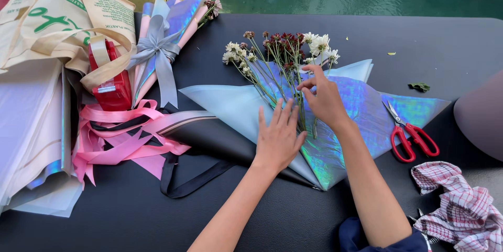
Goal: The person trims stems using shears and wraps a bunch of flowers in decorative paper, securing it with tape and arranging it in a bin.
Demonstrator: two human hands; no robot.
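Note:
A loose bunch of flowers [283, 53], white and dark red with thin green stems, lies on layered wrapping sheets [356, 110], pale blue and iridescent, over a black sheet. My left hand [279, 137] rests flat, fingers spread, on the lower stems and paper. My right hand [324, 100] hovers over the stems just right of it, fingertips pinching at a stem.
Red-handled scissors [409, 135] lie on the paper's right corner. A checked cloth [456, 205] sits at bottom right. Pink and black ribbons [123, 139], a red tape dispenser [111, 81], a wrapped bouquet with grey bow [160, 47] and a cloth bag [57, 16] crowd the left. A green leaf scrap [419, 87] lies on the black table.

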